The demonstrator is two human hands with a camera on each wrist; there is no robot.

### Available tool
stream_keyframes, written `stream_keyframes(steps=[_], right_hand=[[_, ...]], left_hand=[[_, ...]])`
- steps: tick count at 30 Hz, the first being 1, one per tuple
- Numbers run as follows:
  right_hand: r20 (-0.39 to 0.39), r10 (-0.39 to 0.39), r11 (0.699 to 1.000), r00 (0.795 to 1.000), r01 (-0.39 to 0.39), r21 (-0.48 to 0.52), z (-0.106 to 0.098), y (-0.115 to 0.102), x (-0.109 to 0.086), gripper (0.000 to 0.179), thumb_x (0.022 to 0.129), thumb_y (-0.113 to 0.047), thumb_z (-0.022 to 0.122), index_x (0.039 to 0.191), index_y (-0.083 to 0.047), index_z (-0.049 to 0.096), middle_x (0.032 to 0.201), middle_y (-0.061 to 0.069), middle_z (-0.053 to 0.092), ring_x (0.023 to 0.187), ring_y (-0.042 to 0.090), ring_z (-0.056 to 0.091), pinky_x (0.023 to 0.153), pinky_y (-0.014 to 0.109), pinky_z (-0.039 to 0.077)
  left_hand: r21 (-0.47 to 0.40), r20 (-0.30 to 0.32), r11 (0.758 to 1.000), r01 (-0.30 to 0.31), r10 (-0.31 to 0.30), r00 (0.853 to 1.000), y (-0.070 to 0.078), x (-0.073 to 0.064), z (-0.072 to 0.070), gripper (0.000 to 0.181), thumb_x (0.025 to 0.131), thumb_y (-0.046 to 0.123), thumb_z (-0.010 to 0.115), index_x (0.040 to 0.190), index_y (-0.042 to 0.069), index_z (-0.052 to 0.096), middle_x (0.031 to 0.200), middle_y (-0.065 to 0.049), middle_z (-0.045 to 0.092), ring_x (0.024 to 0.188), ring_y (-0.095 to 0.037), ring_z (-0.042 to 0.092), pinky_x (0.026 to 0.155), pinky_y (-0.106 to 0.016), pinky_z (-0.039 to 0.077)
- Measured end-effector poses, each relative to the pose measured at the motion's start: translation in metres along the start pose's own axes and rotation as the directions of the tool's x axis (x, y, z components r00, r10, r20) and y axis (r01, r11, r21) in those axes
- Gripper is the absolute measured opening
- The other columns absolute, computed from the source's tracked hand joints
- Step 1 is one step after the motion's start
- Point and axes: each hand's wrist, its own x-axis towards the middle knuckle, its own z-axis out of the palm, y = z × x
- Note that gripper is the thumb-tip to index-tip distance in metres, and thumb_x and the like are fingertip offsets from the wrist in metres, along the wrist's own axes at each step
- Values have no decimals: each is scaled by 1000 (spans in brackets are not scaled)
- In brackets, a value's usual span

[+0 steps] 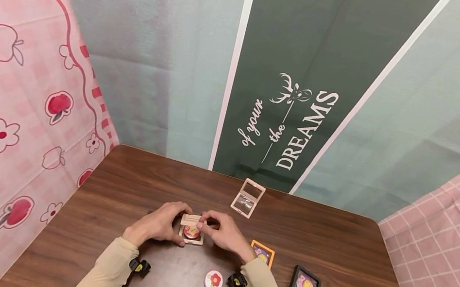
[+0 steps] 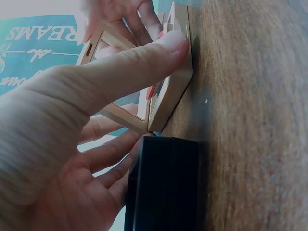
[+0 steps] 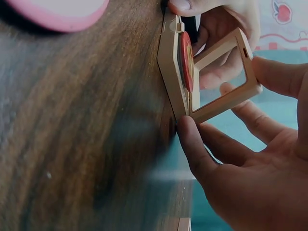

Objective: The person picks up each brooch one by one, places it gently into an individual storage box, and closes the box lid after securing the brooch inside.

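Observation:
A small beige hinged display frame stands partly open on the table, its windowed lid tilted up from the base. Inside the base lies a round red badge with a printed picture. My left hand holds the base from the left, with its thumb on the near edge and the other fingers toward the back. From the right, my right hand holds the lid, its thumb against the lid's free edge and a fingertip at the hinge side.
A white badge with a red flower lies near my right wrist. Farther back is another beige frame, opened flat. To the right lie an orange frame and a black frame. A black block sits beside my left hand.

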Motion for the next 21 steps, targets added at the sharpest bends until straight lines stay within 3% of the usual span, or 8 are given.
stream_keyframes(steps=[4, 9, 13, 21], right_hand=[[18, -16, 999, 1000, 15, 46, 0, 2, 0, 19, 100, -19, 76, 115, -8, 74, 125, 13, 73, 111, 24, 72, 95, 35, 61], [22, -16, 999, 1000, 15, 47, 1, 2, -1, 39, 92, -12, 83, 128, -5, 71, 126, 13, 72, 112, 28, 73, 98, 40, 60], [21, -6, 1000, 1000, 5, 22, 3, -1, -2, 52, 86, -11, 90, 133, -5, 68, 130, 14, 71, 114, 29, 72, 99, 40, 60], [-6, -2, 998, 1000, 2, -62, 7, -2, -4, 62, 78, -12, 97, 133, -7, 69, 132, 11, 70, 113, 26, 72, 96, 32, 60]], left_hand=[[-3, 2, 1000, -4, 4, 1000, 0, 0, 0, 71, 69, 28, 103, 127, 10, 65, 116, -2, 68, 105, -17, 62, 91, -40, 55], [3, 3, 1000, -14, 14, 1000, 1, 1, 0, 70, 70, 27, 103, 126, 10, 64, 115, -1, 68, 104, -16, 62, 91, -40, 55], [17, 11, 1000, -7, 7, 1000, 2, 0, 0, 69, 71, 27, 102, 126, 11, 64, 114, 0, 67, 105, -17, 61, 92, -42, 53], [56, 32, 998, 17, -18, 999, 11, -5, -4, 71, 71, 33, 101, 127, 11, 63, 117, -1, 67, 109, -20, 62, 94, -44, 54]])
